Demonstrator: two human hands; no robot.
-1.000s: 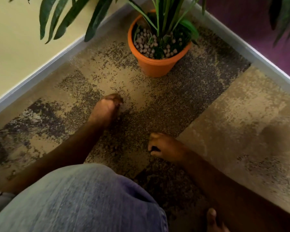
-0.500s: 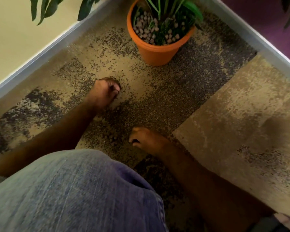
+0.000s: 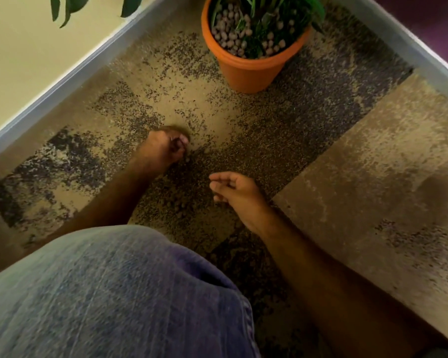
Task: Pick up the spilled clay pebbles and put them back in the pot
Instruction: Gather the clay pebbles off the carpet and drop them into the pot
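Carpet (image 3: 373,151), mottled tan and dark, fills the floor, and the job looks only partly done. Starting on the left of the orange pot (image 3: 248,71): the left hand (image 3: 163,148) is down on the carpet, below and left of the pot, fingers curled in tight with the tips pinched together, and it looks to be closed on something small, though I cannot make out a pebble inside it. Just beside its knuckles, toward the pot's near side, a few brownish lumps sit on the dark patch; those may be spilled clay pebbles (image 3: 181,202), but the pattern hides them well, so how many are left is hard to judge. Moving right: the right hand (image 3: 233,189) hangs directly below the pot, palm turned partly up, fingers loosely spread and apart, nothing visible in it, not touching the carpet as far as I can tell. Up in the pot itself, plenty of pale pebbles already lie around the plant stems. A denim-clad knee (image 3: 114,293) fills the foreground.
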